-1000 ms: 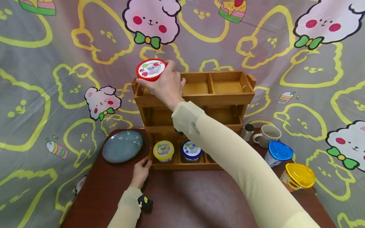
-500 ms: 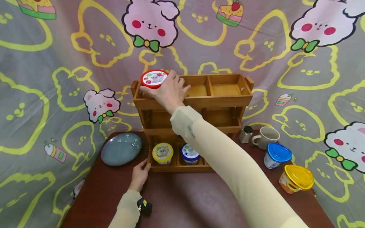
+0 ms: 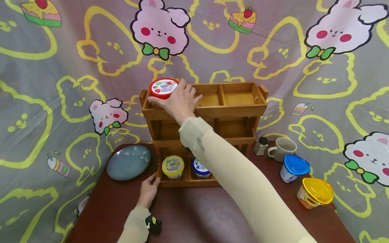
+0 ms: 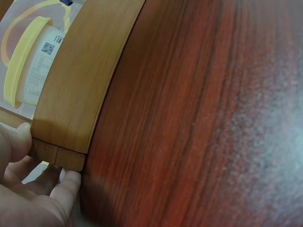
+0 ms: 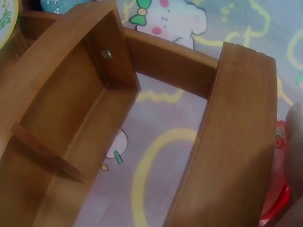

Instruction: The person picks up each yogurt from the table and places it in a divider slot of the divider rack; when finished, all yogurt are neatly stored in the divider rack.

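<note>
In the head view, the right hand (image 3: pixel 181 103) grips the red-lidded tub (image 3: pixel 164 87), thumb across its near side, other fingers around towards three o'clock. The tub is at the leftmost compartment of the top tier, at eleven o'clock from the middle of the wooden shelf (image 3: pixel 235 110); its base is hidden, so whether it touches the floor can't be told. The left hand (image 3: pixel 148 192) holds the shelf's bottom corner, at seven o'clock. The yellow-lidded tub (image 3: pixel 173 166) sits at six o'clock from the red one, the blue-lidded tub (image 3: pixel 200 168) at five.

In the left wrist view, at eight o'clock, thumb and fingers pinch the shelf's end. The yellow-lidded tub, at ten, shows a smooth wall beneath an overhanging lid.

In the right wrist view, only a slice of red tub and hand shows, at four o'clock beyond a board.

The red-lidded tub is probably light, with a stiff lid, slightly slippery sides and walls that may give under squeezing; best held just below the rim, from opposite sides.
</note>
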A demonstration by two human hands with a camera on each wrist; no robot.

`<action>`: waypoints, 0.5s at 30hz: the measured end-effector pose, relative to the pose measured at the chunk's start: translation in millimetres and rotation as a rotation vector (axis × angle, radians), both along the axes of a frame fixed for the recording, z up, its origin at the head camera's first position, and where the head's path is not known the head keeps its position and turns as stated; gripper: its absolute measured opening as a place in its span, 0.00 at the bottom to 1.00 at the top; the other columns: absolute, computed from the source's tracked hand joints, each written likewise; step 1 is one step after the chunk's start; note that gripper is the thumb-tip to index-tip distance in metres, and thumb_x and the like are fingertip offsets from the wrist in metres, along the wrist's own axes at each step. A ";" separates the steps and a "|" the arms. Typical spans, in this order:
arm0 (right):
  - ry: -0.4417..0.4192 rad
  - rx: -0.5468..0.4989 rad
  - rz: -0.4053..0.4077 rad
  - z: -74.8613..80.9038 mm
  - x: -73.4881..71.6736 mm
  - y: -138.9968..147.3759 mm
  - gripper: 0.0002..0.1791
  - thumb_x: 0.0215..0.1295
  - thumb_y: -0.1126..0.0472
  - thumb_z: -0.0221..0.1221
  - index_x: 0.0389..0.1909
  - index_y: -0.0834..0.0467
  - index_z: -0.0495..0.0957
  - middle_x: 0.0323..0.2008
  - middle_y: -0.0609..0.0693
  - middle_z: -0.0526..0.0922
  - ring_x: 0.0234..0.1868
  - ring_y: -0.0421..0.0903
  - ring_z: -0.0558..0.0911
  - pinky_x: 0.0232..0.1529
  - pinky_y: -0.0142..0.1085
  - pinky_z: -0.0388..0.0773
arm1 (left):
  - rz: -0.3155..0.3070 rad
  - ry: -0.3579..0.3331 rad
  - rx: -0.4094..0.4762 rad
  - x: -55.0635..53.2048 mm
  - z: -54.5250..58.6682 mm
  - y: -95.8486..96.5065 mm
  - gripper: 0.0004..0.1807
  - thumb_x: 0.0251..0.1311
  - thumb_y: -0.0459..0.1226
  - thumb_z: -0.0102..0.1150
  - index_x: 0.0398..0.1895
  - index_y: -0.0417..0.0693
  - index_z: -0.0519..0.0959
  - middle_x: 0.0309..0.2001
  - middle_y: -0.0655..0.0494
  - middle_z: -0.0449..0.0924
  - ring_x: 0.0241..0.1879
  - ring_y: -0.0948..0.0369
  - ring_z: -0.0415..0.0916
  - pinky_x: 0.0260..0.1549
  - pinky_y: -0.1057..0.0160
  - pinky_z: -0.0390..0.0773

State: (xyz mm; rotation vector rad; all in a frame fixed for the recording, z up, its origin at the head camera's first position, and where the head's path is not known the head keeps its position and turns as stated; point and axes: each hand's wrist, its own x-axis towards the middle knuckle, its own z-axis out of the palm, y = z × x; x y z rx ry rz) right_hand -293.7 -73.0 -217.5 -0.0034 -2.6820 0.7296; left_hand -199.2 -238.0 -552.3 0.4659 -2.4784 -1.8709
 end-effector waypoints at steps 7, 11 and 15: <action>-0.008 -0.048 0.043 6.9 8.2 20.2 0.71 0.35 0.12 0.55 0.75 0.54 0.50 0.67 0.54 0.63 0.69 0.55 0.59 0.70 0.63 0.46 | 0.006 0.024 -0.025 3.1 -0.9 0.7 0.26 0.74 0.35 0.50 0.70 0.32 0.65 0.68 0.33 0.64 0.69 0.40 0.58 0.66 0.41 0.59; 0.007 -0.065 0.061 20.4 17.4 53.3 0.69 0.40 0.14 0.55 0.76 0.53 0.49 0.70 0.53 0.60 0.70 0.54 0.58 0.70 0.58 0.47 | 0.010 0.030 -0.041 3.1 -0.9 2.2 0.25 0.73 0.35 0.51 0.70 0.32 0.66 0.68 0.33 0.64 0.70 0.40 0.57 0.67 0.41 0.58; 0.054 -0.078 0.053 31.9 32.2 103.2 0.67 0.41 0.14 0.55 0.76 0.52 0.52 0.69 0.53 0.63 0.68 0.53 0.61 0.66 0.52 0.55 | 0.006 0.026 -0.035 3.6 0.5 1.9 0.26 0.74 0.36 0.50 0.70 0.33 0.65 0.69 0.33 0.63 0.70 0.40 0.56 0.67 0.40 0.57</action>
